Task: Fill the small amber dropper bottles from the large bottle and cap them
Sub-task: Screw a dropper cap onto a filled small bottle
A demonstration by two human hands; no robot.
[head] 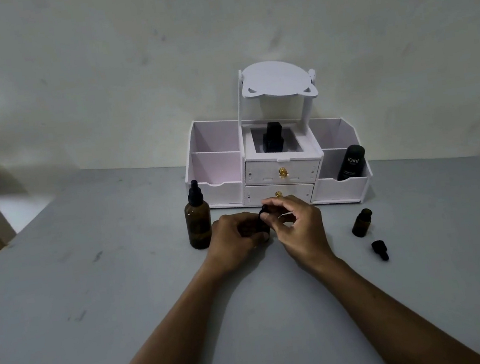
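My left hand point(235, 237) is curling its fingers round a small amber bottle point(265, 229) standing on the table point(124, 286), mostly hiding it. My right hand point(299, 229) is pinching the black dropper cap point(264, 209) at that bottle's top between thumb and forefinger. The large bottle point(199, 226) is standing capped just left of my left fingers. Well right of my right fingers, a second small bottle point(361, 222) is standing open, with a loose cap point(380, 250) lying nearer me.

We identify a home room: a white cosmetics organizer point(265, 174) with drawers stands on a grey table point(95, 290) against a plain wall point(127, 59).
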